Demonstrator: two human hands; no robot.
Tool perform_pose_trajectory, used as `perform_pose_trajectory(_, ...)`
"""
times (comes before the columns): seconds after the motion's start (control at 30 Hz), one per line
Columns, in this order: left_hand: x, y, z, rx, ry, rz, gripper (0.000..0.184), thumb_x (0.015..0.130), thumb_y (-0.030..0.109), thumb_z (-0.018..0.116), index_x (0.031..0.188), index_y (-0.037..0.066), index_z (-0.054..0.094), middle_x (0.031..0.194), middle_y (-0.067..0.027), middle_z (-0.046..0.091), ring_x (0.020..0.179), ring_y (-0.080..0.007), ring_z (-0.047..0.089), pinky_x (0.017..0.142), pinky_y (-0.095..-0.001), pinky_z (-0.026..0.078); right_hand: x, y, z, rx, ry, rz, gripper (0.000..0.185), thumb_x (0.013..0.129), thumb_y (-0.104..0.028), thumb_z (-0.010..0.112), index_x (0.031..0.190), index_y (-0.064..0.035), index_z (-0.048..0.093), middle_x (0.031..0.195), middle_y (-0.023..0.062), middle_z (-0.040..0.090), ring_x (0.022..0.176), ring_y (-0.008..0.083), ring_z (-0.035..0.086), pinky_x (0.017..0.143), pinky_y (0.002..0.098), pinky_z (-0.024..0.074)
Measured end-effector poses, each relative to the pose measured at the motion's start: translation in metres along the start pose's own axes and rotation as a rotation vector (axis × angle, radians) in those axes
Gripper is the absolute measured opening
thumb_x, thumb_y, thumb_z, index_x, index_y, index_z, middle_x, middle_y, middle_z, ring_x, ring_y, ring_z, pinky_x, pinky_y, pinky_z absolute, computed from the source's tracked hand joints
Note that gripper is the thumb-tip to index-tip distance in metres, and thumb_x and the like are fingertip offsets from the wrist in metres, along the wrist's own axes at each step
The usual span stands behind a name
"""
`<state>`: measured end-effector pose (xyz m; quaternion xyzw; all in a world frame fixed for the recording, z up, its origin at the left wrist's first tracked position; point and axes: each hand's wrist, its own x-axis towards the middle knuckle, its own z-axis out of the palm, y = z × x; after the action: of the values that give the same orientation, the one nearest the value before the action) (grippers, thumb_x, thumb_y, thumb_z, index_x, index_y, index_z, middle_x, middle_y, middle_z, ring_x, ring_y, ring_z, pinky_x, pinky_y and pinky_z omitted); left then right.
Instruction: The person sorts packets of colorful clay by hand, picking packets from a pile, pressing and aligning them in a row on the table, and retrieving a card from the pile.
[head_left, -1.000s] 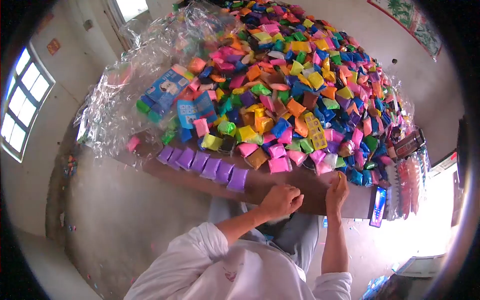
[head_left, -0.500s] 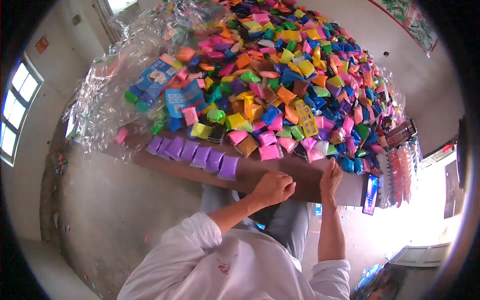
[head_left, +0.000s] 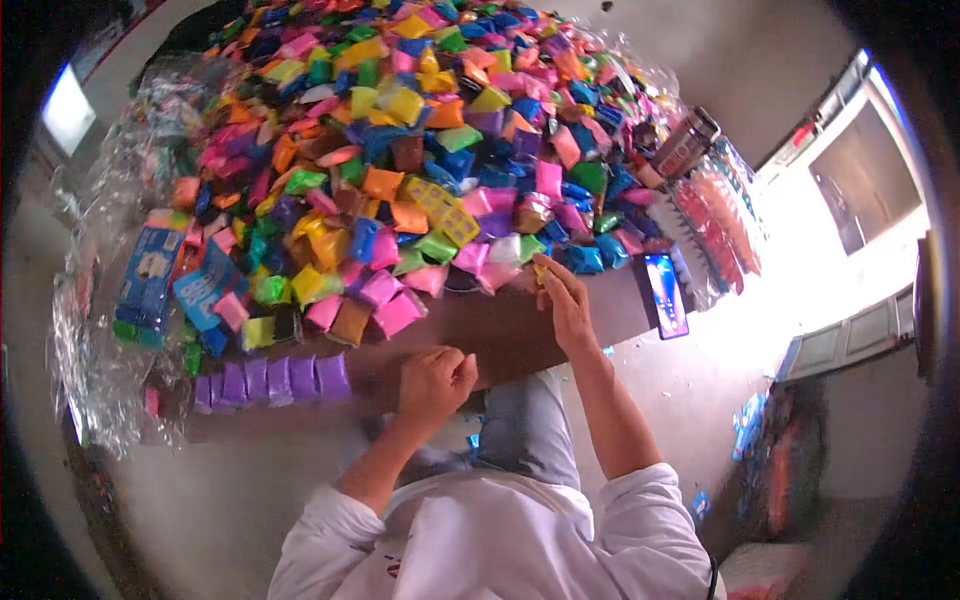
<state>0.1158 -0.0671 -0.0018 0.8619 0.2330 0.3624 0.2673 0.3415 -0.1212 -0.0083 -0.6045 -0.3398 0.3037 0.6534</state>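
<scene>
My left hand (head_left: 437,383) is curled closed above the table's front edge, and its inner side is hidden. To its left lies a row of several purple packets (head_left: 278,381). My right hand (head_left: 567,305) reaches to the front of the heap, its fingers pinched on a small yellow thing (head_left: 541,271) whose kind I cannot make out. Just past those fingertips are pink packets (head_left: 498,272) and a whitish packet (head_left: 505,249). A yellow tray-like piece with hollows (head_left: 441,211) lies on the heap behind them.
A large heap of small coloured packets (head_left: 385,184) covers the brown table (head_left: 510,345). Clear plastic wrap (head_left: 95,300) and a blue printed pack (head_left: 150,275) are at left. A phone (head_left: 665,297), a can-like container (head_left: 686,143) and bagged pink pieces (head_left: 715,225) sit at right.
The view has swung right, so the table's contents shift left in the picture. My right hand has moved to the heap's front edge, and a yellow thing now shows at its fingertips.
</scene>
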Motion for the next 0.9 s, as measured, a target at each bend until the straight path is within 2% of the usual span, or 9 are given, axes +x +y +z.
perform_pose_trajectory(0.07, 0.0, 0.001, 0.0, 0.046, -0.027, -0.052, 0.025, 0.077, 0.012, 0.061, 0.059, 0.005, 0.045, 0.056, -0.0131, 0.048, 0.053, -0.0342, 0.051, 0.049, -0.0439, 0.04, 0.002, -0.003, -0.008, 0.114, -0.053, -0.02, 0.04, 0.092, -0.025, 0.049, 0.123, 0.0001, 0.05, 0.101, 0.0093, 0.062, 0.076, 0.0092, 0.055, 0.061, 0.0214, 0.0427)
perform_pose_trajectory(0.13, 0.001, 0.001, 0.0, 0.07, -0.038, -0.034, 0.025, 0.077, 0.012, 0.061, 0.059, 0.005, 0.045, 0.056, -0.0132, 0.047, 0.053, -0.0344, 0.051, 0.049, -0.044, 0.04, 0.004, -0.001, -0.018, 0.526, -0.112, 0.071, 0.04, 0.092, -0.024, 0.052, 0.123, 0.0002, 0.049, 0.105, 0.0076, 0.061, 0.078, 0.0119, 0.057, 0.063, 0.0243, 0.045)
perform_pose_trajectory(0.37, 0.0, -0.003, 0.004, 0.102, -0.028, 0.039, 0.026, 0.078, 0.014, 0.06, 0.058, 0.005, 0.045, 0.057, -0.0145, 0.048, 0.055, -0.035, 0.052, 0.05, -0.0444, 0.039, 0.0, 0.003, -0.024, 0.813, -0.211, 0.153, 0.044, 0.091, -0.024, 0.053, 0.126, 0.0013, 0.044, 0.112, 0.0136, 0.058, 0.083, 0.0149, 0.057, 0.064, 0.0247, 0.0451)
perform_pose_trajectory(0.47, 0.001, 0.001, 0.003, 0.136, -0.05, 0.019, 0.025, 0.077, 0.014, 0.061, 0.058, 0.005, 0.046, 0.057, -0.0145, 0.049, 0.056, -0.0349, 0.052, 0.052, -0.0449, 0.04, -0.006, 0.009, -0.021, 0.812, -0.131, 0.136, 0.038, 0.091, -0.023, 0.055, 0.119, 0.0011, 0.048, 0.1, 0.0091, 0.059, 0.079, 0.0134, 0.056, 0.064, 0.0234, 0.0443)
perform_pose_trajectory(0.6, 0.002, 0.002, 0.001, 0.155, -0.044, 0.04, 0.024, 0.078, 0.013, 0.059, 0.059, 0.007, 0.046, 0.057, -0.0106, 0.05, 0.057, -0.0314, 0.053, 0.057, -0.0429, 0.043, -0.023, -0.004, -0.016, 0.653, 0.276, 0.11, 0.019, 0.09, -0.019, 0.055, 0.099, -0.0028, 0.055, 0.079, 0.002, 0.053, 0.066, 0.0094, 0.052, 0.055, 0.022, 0.0444)
perform_pose_trajectory(0.7, 0.001, 0.002, 0.001, 0.162, -0.045, 0.032, 0.024, 0.077, 0.013, 0.061, 0.059, 0.007, 0.046, 0.056, -0.011, 0.049, 0.056, -0.0316, 0.053, 0.055, -0.0432, 0.042, -0.037, -0.055, -0.051, 0.758, 0.567, -0.159, 0.017, 0.09, -0.015, 0.051, 0.102, -0.0049, 0.054, 0.075, -0.0033, 0.047, 0.057, 0.0042, 0.042, 0.044, 0.018, 0.0347)
perform_pose_trajectory(0.73, 0.001, 0.003, 0.0, 0.157, -0.041, 0.045, 0.025, 0.076, 0.013, 0.062, 0.058, 0.007, 0.045, 0.055, -0.0116, 0.048, 0.055, -0.0327, 0.052, 0.053, -0.0442, 0.041, -0.049, -0.093, -0.059, 0.613, 0.618, -0.255, 0.02, 0.09, -0.016, 0.05, 0.106, -0.0034, 0.052, 0.075, -0.0019, 0.047, 0.055, 0.0045, 0.04, 0.041, 0.0174, 0.0325)
perform_pose_trajectory(0.8, 0.0, -0.001, 0.002, 0.146, -0.029, 0.058, 0.026, 0.076, 0.013, 0.062, 0.058, 0.007, 0.045, 0.056, -0.0114, 0.048, 0.055, -0.0328, 0.051, 0.052, -0.0443, 0.041, -0.064, -0.142, -0.072, 0.842, 0.685, -0.554, 0.019, 0.091, -0.014, 0.048, 0.105, -0.0011, 0.051, 0.075, 0.0035, 0.048, 0.058, 0.0082, 0.048, 0.044, 0.0171, 0.037)
perform_pose_trajectory(0.9, 0.001, 0.0, 0.0, 0.12, -0.037, 0.052, 0.026, 0.076, 0.013, 0.062, 0.058, 0.006, 0.045, 0.057, -0.0113, 0.048, 0.055, -0.033, 0.05, 0.052, -0.0443, 0.041, -0.077, -0.175, -0.076, 0.795, 0.602, -1.006, 0.023, 0.093, -0.012, 0.043, 0.11, 0.0026, 0.047, 0.079, 0.009, 0.048, 0.063, 0.012, 0.048, 0.047, 0.0183, 0.0374)
